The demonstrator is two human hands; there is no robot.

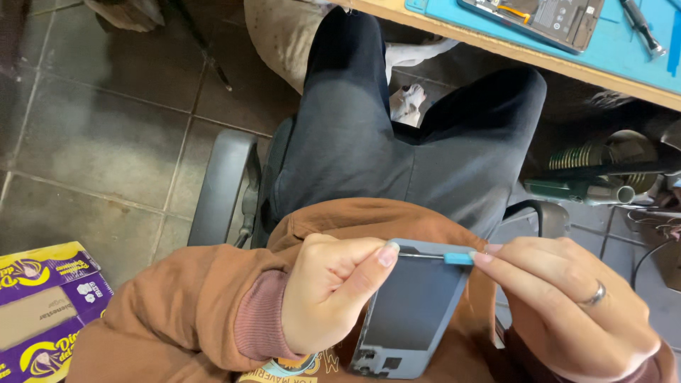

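My left hand (332, 292) holds a grey phone back cover (411, 312) over my lap, thumb pressed near its top edge. A thin metal pin with a small blue handle (457, 259) lies across the cover's top edge. My right hand (567, 312), with a ring on one finger, pinches the blue handle from the right. The pin's tip points toward my left thumb. I wear a brown hooded sweater and dark trousers.
A wooden desk edge (511, 53) with a blue mat (610, 57), an opened phone (546, 18) and a tool (642, 28) runs along the top right. A chair armrest (220, 188) is to the left, a purple and yellow cardboard box (42, 312) on the tiled floor.
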